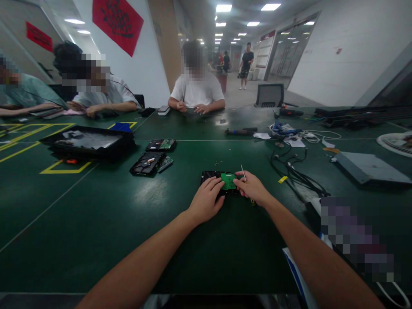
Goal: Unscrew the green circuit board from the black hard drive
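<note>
From where I stand, the person's two bare hands meet over a flat black rectangular hard drive with a metal-looking case (210, 174), lying on the long dark-green tabletop (161, 244) in front of them, just right of the middle. A bright green circuit board (228, 181) covers its right part. The left hand (206, 201) lies flat with the fingers stretched over the drive's left part and onto the board's edge, not wrapped around anything. The right hand (252, 188) is closed on a slim screwdriver with a bare metal shaft and a yellow-marked handle (243, 172); its thumb and fingertips are at the board's right edge, though I cannot tell whether they pinch it.

To do this well, I'd judge, the left palm should bear down evenly so the drive cannot slide, while the right fingers work only at the board's rim, gently and level, without twisting. The screwdriver's shaft sticks up toward the far side, clear of the board, and it is wise to keep that tip off the circuitry. The tiny scattered screws (219, 162) just beyond the drive could easily be swept away by a careless knuckle.

The drive lies flat, board side up, its long axis running left to right across the person's front. The board's end points right and the plainer black end left.
</note>
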